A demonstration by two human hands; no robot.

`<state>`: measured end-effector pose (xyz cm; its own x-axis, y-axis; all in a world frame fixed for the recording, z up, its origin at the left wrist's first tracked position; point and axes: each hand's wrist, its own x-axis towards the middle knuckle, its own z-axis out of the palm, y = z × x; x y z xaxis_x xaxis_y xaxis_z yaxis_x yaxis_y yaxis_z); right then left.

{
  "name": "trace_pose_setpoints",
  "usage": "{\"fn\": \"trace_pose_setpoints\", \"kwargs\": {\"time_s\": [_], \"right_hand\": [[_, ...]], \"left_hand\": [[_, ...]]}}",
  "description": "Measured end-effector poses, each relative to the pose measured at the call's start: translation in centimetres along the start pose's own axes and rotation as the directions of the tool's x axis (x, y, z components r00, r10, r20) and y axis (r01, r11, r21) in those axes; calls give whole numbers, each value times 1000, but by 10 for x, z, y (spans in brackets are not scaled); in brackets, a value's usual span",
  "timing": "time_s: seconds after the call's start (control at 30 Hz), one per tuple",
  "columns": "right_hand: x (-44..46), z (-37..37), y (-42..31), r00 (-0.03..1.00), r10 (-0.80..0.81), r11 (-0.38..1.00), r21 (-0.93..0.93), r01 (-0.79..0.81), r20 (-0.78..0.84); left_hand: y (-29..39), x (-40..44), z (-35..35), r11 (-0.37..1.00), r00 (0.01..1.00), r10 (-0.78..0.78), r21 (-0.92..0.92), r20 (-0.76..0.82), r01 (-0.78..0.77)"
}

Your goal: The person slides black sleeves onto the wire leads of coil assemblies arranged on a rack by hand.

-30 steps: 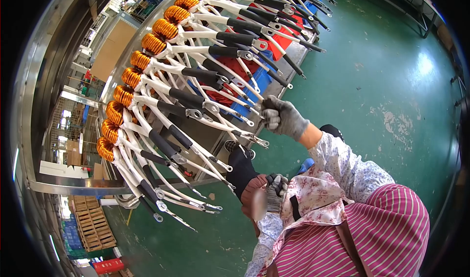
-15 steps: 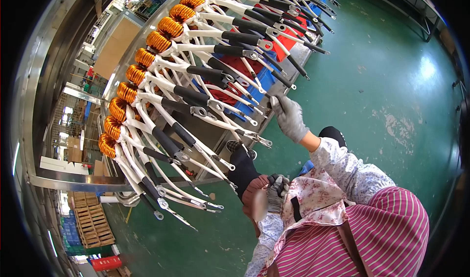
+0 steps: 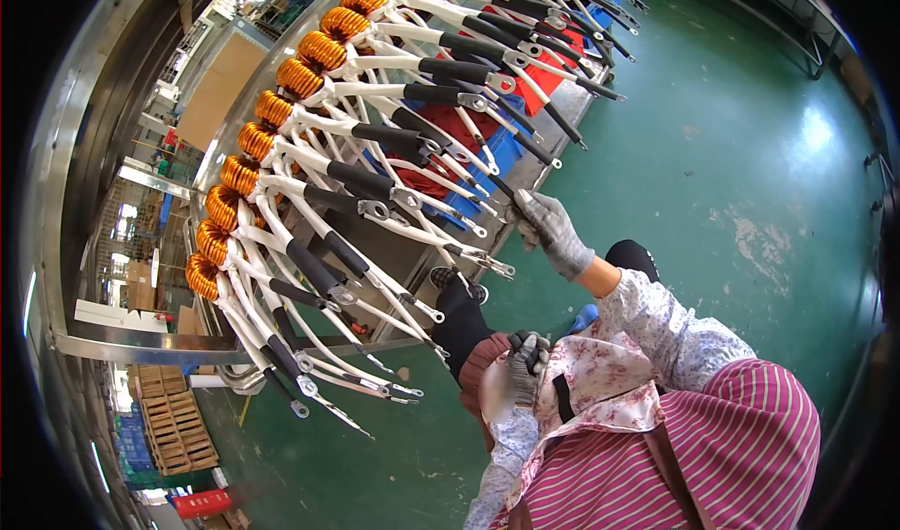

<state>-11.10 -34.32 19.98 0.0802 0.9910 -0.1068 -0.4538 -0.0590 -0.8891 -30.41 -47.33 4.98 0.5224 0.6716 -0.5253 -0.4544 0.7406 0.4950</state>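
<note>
Head view: copper-wound coils (image 3: 240, 174) line a metal frame (image 3: 150, 345), their white leads (image 3: 326, 122) fanning rightward; 1 dark-sleeved lead (image 3: 503, 187), among the outer ends, looks light and springy, probably best held by its firmer sleeve; the left hand (image 3: 528, 354) curls at the waist, contents hidden; the right hand (image 3: 558, 238) has a narrow grip, apparently pinching that lead

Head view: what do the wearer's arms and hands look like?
Right hand: plain grey fabric work glove, ending short of a white long sleeve with a small bluish floral print. Left hand: grey glove with darker fingers, and a matching floral sleeve. No readable markings.
</note>
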Motion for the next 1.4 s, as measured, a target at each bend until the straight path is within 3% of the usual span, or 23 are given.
{"fn": "trace_pose_setpoints", "kwargs": {"time_s": [0.03,0.13,0.3,0.4,0.43,0.53,0.67,0.7,0.83,1.03,1.13,1.23,1.33,1.4], "right_hand": [[6,0,-1,993,97,978,179,-106,61],[19,-5,-3,942,117,890,388,-240,314],[-10,-15,4,937,193,885,360,-295,292],[-26,-24,15,957,187,952,198,-232,224],[-31,-26,12,971,129,987,74,-146,200],[-29,-11,-6,972,-197,980,15,197,126],[-16,2,-30,946,-319,945,-52,323,64],[-6,0,-27,973,-220,975,-20,222,63],[3,3,-26,977,-207,978,-19,208,49],[-1,18,-23,962,-274,957,-100,271,-20],[2,23,-21,916,-396,901,-219,375,-60],[4,25,-21,925,-368,907,-252,337,-89],[-3,42,-34,888,-414,909,-139,393,-201],[11,41,-26,838,-464,886,-165,434,-286]], "left_hand": [[2,-1,4,1000,1000,21,-2,-2,-21],[-3,-2,-11,991,998,-48,-130,-38,42],[-3,-1,-7,996,999,-12,-84,-34,9],[-2,3,-5,999,1000,4,-46,-19,-5],[-3,3,-4,999,1000,7,-33,-15,-7],[-2,3,-2,1000,1000,6,0,-5,-6],[1,1,1,1000,998,10,24,-63,-8],[0,0,3,1000,996,13,24,-91,-11],[1,-4,-4,999,997,-2,-32,-80,-1],[2,-5,-11,998,998,0,-57,-63,-3],[2,-7,-12,998,998,2,-55,-60,-5],[2,-7,-14,998,998,6,-58,-58,-10],[4,-7,-15,998,998,17,-63,-63,-21],[4,-8,-16,997,998,20,-68,-64,-24]]}}
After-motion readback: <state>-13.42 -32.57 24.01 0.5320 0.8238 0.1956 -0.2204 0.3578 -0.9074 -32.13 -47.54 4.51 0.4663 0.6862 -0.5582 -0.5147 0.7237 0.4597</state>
